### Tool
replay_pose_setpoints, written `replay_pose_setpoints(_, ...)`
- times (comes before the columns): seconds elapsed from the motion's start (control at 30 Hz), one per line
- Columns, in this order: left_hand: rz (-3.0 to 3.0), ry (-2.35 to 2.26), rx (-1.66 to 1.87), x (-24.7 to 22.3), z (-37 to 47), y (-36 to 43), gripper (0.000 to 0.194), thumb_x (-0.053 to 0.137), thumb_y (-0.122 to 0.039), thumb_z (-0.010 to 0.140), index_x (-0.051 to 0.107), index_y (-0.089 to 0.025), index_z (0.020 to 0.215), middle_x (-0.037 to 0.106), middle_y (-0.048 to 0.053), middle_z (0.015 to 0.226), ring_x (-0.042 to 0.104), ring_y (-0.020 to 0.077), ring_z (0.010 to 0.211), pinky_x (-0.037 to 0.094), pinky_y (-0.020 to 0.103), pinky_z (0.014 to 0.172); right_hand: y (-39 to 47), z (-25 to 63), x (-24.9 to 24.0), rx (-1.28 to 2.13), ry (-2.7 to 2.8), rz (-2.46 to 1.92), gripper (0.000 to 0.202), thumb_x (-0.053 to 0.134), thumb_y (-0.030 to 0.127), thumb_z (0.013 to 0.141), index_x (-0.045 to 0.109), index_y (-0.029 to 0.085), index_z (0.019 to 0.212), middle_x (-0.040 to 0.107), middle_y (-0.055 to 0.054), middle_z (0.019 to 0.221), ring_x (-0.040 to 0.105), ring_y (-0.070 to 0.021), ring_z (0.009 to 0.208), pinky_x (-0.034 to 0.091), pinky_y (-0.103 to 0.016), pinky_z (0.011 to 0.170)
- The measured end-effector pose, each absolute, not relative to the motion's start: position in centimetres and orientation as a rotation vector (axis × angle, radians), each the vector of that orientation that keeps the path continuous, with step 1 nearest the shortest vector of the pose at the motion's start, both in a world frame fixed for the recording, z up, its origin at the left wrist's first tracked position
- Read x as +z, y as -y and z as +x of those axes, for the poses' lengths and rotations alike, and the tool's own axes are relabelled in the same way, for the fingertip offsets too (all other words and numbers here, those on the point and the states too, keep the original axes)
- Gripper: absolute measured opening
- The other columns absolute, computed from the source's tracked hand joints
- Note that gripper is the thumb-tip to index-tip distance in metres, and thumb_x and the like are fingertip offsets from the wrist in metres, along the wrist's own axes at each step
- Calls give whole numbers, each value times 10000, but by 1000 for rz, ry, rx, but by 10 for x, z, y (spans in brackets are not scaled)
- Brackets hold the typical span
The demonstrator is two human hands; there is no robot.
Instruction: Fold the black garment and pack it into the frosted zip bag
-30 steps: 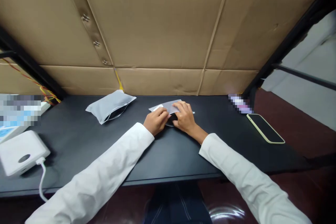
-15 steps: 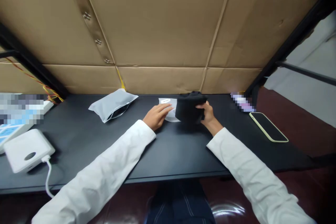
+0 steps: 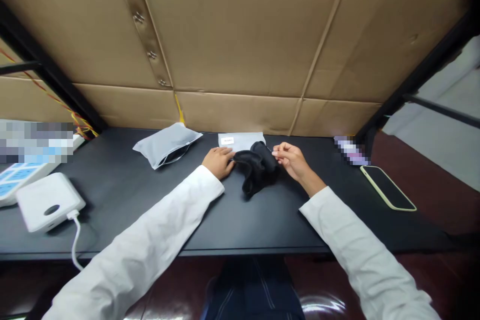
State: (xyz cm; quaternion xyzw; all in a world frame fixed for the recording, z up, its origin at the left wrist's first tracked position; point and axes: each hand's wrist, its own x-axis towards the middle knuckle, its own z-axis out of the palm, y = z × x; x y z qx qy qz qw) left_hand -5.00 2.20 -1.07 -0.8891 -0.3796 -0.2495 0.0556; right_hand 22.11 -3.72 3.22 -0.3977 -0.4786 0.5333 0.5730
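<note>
Black cloth [image 3: 257, 166], soft and crumpled, just on the near side of the flat, grey-white pouch [image 3: 245, 140]; partly hides that pouch, leaving its white label [image 3: 227, 141] in view.

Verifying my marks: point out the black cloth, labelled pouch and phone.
Black cloth [image 3: 258, 164], head view: middle of its bunched folds.
Labelled pouch [image 3: 244, 141], head view: its frosted upper face.
Phone [image 3: 388, 188], head view: middle of its dark screen.

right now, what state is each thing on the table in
Black cloth: bunched up
Left pouch: mouth open
Labelled pouch: lying down, partly hidden
White box: cable plugged in
Phone: flat, screen dark
Lilac item: pixelated, unclear
White-and-blue strip: partly pixelated, unclear
</note>
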Motion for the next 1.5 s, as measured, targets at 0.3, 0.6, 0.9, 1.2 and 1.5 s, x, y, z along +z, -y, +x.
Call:
replay_pose_setpoints(0.3,-2784,948,-1025,10,-47,-10,410,514,-150,818,593,-163,1220,636,134,1173,583,267,1094,494,399,885,31,224,22,769,1514,-1093,528,700,197,661,613,235,1181,624,-58,1113,598,-152,831,513,-295,695)
replay_pose_setpoints(0.6,-3203,568,-998,8,-44,-12,345,488,-65,682,645,-196,959,655,83,1031,609,211,997,523,339,884,38,229,31,243,2187,-1053,630,389,-67,661,742,295,1035,580,-28,1304,514,-208,1202,413,-487,1065)
replay_pose_setpoints(0.9,-3221,555,-1007,12,-44,-10,245,490,-56,669,587,-199,844,664,80,975,617,205,959,535,316,824,29,226,17,355,2085,-1101,499,377,-35,742,748,259,900,634,-19,1227,534,-209,1154,419,-478,1046)
replay_pose_setpoints(1.2,-3289,614,-951,13,-46,-12,306,456,-43,613,585,-202,840,650,82,1002,602,217,978,533,330,834,37,223,23,450,2142,-1085,315,759,441,760,658,232,973,562,-90,1314,477,-275,1232,399,-490,1052)
replay_pose_setpoints(1.5,-3284,574,-975,10,-48,-16,361,449,-42,570,635,-203,835,666,79,1048,609,228,1021,535,359,892,33,228,22,232,2096,-1150,272,742,292,752,583,226,962,612,-81,1223,569,-261,1126,460,-435,988)
